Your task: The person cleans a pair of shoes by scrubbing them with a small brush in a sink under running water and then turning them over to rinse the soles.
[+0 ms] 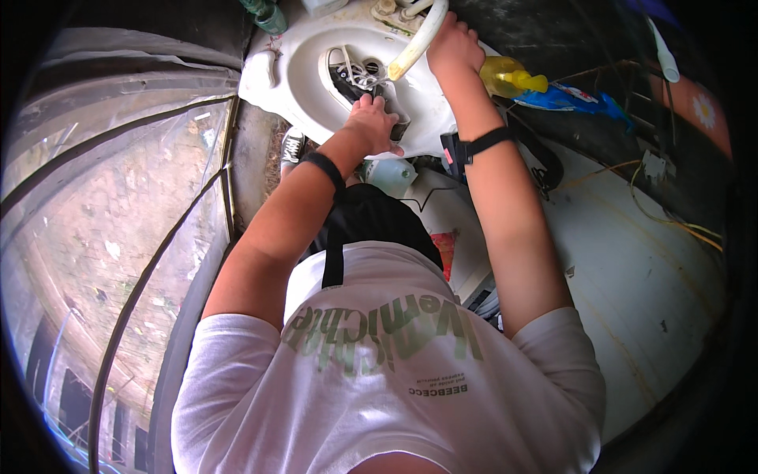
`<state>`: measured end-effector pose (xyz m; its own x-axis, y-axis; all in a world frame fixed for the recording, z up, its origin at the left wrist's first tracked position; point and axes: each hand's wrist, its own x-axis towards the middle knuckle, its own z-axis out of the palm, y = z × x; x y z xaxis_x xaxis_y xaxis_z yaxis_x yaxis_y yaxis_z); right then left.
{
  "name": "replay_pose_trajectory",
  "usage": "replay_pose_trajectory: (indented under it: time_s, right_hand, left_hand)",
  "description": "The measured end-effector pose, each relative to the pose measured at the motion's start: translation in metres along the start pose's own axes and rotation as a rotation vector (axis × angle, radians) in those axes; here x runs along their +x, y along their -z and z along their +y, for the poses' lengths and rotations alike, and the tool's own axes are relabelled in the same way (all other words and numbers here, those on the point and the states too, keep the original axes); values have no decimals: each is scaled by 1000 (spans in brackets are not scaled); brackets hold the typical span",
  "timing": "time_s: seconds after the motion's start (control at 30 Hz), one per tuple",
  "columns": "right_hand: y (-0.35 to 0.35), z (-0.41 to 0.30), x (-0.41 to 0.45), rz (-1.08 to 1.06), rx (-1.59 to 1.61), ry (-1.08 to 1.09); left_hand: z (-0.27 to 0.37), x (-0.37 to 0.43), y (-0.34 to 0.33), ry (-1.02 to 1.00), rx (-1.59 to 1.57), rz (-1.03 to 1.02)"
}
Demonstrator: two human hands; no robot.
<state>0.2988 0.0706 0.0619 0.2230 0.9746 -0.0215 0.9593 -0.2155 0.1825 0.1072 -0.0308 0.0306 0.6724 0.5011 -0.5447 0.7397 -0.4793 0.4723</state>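
A black canvas sneaker [344,80] with white laces and a white rubber toe lies in the basin of a white ceramic sink [302,71]. My left hand [373,124] rests on the shoe's near part, fingers on the dark canvas and thumb apart; it covers some of the shoe. At the sink's right back, my right hand [455,47] is beside a whitish hose [417,44], whose yellowed end points down over the shoe. The right fingers curl near the tap and are partly hidden, so their hold cannot be told. Both wrists wear black straps.
A white bar [266,68] lies on the sink's left rim. Green glassware [272,19] stands at the back left. On the right are a yellow bottle [509,77] and a blue packet [577,99]. A plastic container [389,176] is below the sink. A window is at left.
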Motion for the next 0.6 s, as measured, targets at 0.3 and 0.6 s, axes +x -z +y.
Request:
replay_pose_trajectory:
  time_s: [0.3,0.6]
  right_hand:
    - [20,-11,-68,-462,126,176]
    - [-57,-41,-83,-544,511,274]
  left_hand:
    - [-10,-23,16,-152,-30,142]
    - [-48,-69,24,-267,-262,182]
